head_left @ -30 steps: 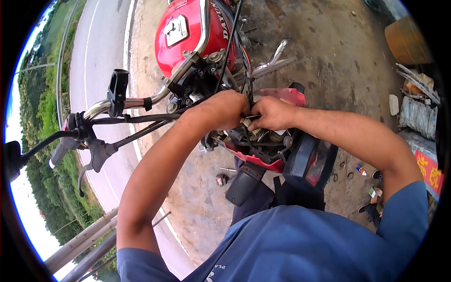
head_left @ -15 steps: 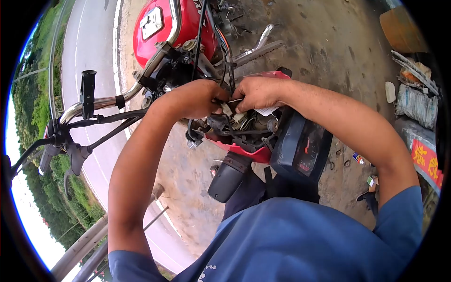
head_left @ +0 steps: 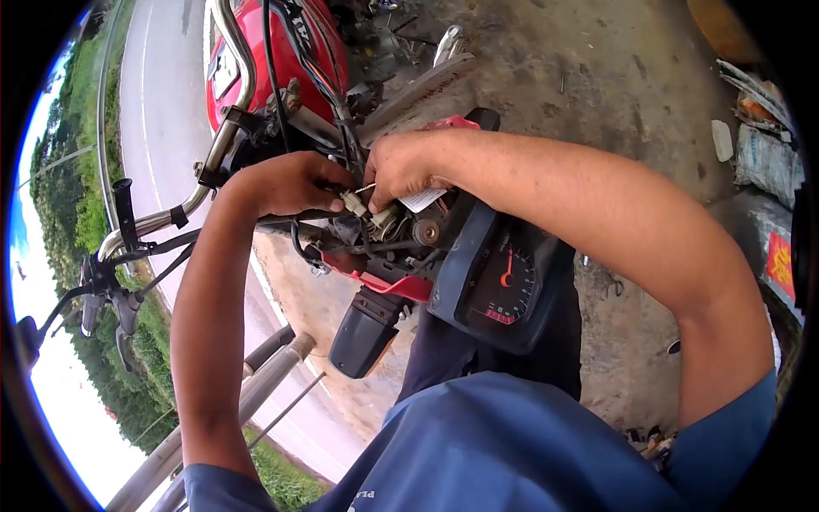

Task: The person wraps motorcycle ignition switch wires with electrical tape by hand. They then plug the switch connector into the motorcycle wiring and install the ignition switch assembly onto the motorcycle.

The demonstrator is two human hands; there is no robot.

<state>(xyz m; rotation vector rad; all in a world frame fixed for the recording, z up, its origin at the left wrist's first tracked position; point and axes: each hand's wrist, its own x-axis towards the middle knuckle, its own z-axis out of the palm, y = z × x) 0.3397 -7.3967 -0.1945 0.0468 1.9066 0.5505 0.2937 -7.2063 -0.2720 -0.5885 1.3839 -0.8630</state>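
Note:
A pale wiring connector sits at the fingertips of my left hand, which is closed in a pinch. My right hand faces it with its fingers closed on a thin, light-coloured wire-like piece. Both hands are over the open front cowl of a motorcycle, where more connectors and cables are bunched. A white label or paper shows below my right hand. The red cowl lies close to my body, with a black instrument panel beside it.
The motorcycle's red tank and chrome handlebar are at the upper left. A turn signal hangs below the cowl. Metal pipes stand at lower left; packed sacks lie at far right.
The view has shifted, so the motorcycle and both hands appear farther left. The instrument panel's dial shows more fully. Both hands stay close together at the connectors.

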